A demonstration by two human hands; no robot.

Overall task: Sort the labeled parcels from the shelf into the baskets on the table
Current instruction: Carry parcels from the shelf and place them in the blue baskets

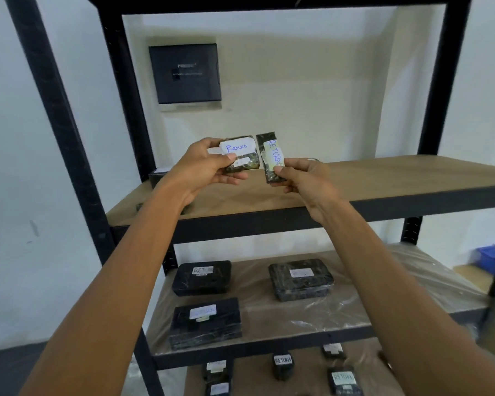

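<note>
My left hand (pixel 203 164) holds a small black wrapped parcel (pixel 243 161) whose white label reads "Return". Beside it, my right hand (pixel 306 181) grips a narrow black parcel (pixel 270 151) held upright, labelled "RETURN". Both parcels are raised side by side above the upper wooden shelf (pixel 383 178). On the plastic-covered middle shelf (pixel 312 312) lie three larger black labelled parcels: one at back left (pixel 202 277), one at back right (pixel 300 278), one at front left (pixel 206 321). Several small labelled parcels (pixel 343 380) stand on the lowest shelf. No baskets or table are in view.
The black metal shelf frame (pixel 72 155) has posts left and right. A dark panel box (pixel 185 72) is mounted on the white wall behind the shelf. A small dark object (pixel 155 178) sits at the upper shelf's back left. Blue bins (pixel 493 257) are at the far right.
</note>
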